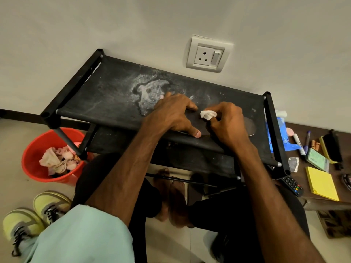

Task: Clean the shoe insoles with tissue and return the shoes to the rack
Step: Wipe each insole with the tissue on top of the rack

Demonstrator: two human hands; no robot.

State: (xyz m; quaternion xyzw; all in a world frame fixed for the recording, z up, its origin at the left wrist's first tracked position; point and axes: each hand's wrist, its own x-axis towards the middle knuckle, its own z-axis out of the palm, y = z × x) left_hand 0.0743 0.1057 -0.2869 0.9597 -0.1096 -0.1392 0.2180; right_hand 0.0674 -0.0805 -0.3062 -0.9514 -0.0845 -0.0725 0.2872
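Yellow-green sneakers (36, 217): lower left, on the floor, not yet shelved.
Red bucket (32, 164): left of centre; used tissues (57, 160) crumpled inside, so I judge some wiping is done.
Rack (114, 88): centre, dusty top shelf.
Left hand (171, 114): fingers spread flat, pressing down.
Insole (247, 128): dark, on the rack top under both my hands.
Tissue (208, 114): white wad touching the insole.
Right hand (229, 128): pinching the tissue, mid-wipe.
Remaining: finish wiping, refit, shelve the sneakers; roughly midway, I reckon.
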